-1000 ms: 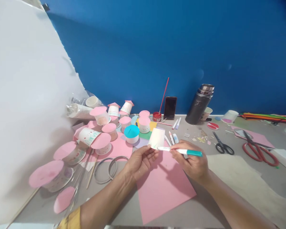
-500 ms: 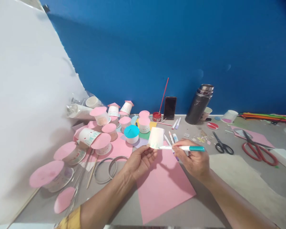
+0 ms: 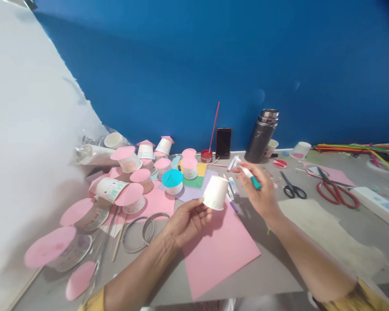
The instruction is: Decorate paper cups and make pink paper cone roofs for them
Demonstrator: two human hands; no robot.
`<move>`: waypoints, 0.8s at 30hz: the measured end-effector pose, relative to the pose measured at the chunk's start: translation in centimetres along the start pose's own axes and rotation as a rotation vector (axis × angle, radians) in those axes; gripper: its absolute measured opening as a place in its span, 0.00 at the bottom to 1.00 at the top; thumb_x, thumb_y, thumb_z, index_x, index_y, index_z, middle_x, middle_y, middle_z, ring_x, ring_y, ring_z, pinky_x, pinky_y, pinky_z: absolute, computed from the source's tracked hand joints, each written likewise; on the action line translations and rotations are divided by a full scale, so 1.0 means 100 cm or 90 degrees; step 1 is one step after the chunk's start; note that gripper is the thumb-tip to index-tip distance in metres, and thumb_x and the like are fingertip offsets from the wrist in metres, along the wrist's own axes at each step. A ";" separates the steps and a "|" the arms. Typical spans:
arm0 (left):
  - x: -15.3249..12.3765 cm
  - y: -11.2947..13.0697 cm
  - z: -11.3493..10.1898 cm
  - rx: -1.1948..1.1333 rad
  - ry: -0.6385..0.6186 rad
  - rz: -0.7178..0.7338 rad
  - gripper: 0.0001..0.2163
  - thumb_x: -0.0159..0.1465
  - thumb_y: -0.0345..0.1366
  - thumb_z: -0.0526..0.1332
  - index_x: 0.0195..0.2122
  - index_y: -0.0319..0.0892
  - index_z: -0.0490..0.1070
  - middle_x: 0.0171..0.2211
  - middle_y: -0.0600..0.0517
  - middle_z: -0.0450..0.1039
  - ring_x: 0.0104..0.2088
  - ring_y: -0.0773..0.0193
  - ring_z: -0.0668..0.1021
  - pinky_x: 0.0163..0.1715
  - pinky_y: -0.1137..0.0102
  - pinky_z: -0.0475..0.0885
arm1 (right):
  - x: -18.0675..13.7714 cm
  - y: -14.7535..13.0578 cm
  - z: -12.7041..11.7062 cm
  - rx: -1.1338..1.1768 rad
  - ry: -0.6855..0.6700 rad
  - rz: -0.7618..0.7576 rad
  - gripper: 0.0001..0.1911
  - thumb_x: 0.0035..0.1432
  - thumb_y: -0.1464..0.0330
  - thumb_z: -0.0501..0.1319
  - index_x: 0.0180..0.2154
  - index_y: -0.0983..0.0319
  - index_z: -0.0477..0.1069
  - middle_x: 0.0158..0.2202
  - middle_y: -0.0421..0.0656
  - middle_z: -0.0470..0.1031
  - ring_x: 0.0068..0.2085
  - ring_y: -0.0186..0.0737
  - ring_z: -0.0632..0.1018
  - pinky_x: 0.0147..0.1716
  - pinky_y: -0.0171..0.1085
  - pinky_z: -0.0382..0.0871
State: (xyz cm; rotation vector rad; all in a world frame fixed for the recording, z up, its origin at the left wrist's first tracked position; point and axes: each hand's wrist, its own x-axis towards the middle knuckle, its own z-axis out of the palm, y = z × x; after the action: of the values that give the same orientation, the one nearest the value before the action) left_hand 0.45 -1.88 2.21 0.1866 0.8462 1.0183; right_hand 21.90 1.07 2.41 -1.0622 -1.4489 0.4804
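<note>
My left hand [image 3: 192, 220] pinches a white paper cup [image 3: 215, 193] by its rim, upside down above a pink paper sheet [image 3: 220, 255]. Faint green marks run along the cup's lower edge. A white marker with a teal end [image 3: 250, 176] is in my right hand [image 3: 258, 186], raised over the table to the right of the cup. Several markers [image 3: 233, 185] lie just behind the cup, one with a purple end. To the left stand several decorated cups [image 3: 129, 159] topped with pink paper discs, and one with a blue disc [image 3: 172, 177].
At the back are a red pot [image 3: 206, 155] with a thin brush, a phone [image 3: 223, 143] and a dark flask [image 3: 262, 136]. Black scissors [image 3: 291, 188] and red-handled scissors [image 3: 337, 193] lie at right. Two grey rings [image 3: 138, 235] rest left of the pink sheet.
My right hand has lifted the marker away from the cup, moving it back and tilting it. The left hand still holds the cup, now turned slightly. The view has shifted a little.
</note>
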 end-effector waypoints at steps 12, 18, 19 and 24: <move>-0.003 -0.019 -0.004 0.092 -0.147 0.014 0.07 0.68 0.24 0.62 0.42 0.28 0.79 0.35 0.38 0.82 0.33 0.59 0.85 0.37 0.68 0.83 | -0.008 -0.002 0.012 0.018 -0.064 0.109 0.25 0.56 0.52 0.71 0.48 0.61 0.76 0.41 0.47 0.83 0.41 0.47 0.83 0.37 0.41 0.77; 0.000 -0.016 -0.001 0.046 -0.052 0.055 0.09 0.69 0.23 0.59 0.34 0.30 0.79 0.30 0.40 0.82 0.30 0.60 0.84 0.34 0.69 0.82 | -0.004 -0.003 0.009 0.027 -0.006 0.055 0.22 0.62 0.55 0.67 0.52 0.60 0.74 0.42 0.48 0.85 0.42 0.45 0.84 0.40 0.41 0.78; 0.001 -0.013 -0.001 0.032 -0.032 0.064 0.09 0.70 0.23 0.59 0.34 0.30 0.78 0.30 0.41 0.82 0.30 0.61 0.84 0.34 0.69 0.82 | -0.003 -0.005 0.006 0.033 0.020 0.032 0.19 0.65 0.56 0.65 0.51 0.60 0.74 0.40 0.47 0.85 0.40 0.44 0.83 0.39 0.40 0.78; 0.004 -0.002 -0.001 -0.029 0.011 0.098 0.09 0.71 0.23 0.58 0.36 0.31 0.78 0.31 0.41 0.82 0.30 0.62 0.84 0.35 0.70 0.82 | -0.010 -0.019 -0.006 0.040 -0.009 -0.124 0.13 0.71 0.60 0.59 0.46 0.59 0.79 0.30 0.43 0.82 0.28 0.39 0.79 0.28 0.37 0.74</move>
State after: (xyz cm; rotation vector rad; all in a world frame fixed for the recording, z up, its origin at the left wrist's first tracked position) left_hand 0.60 -1.67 1.77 0.2067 0.8329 1.1834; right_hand 21.66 -0.87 3.52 -0.8598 -1.5220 0.3915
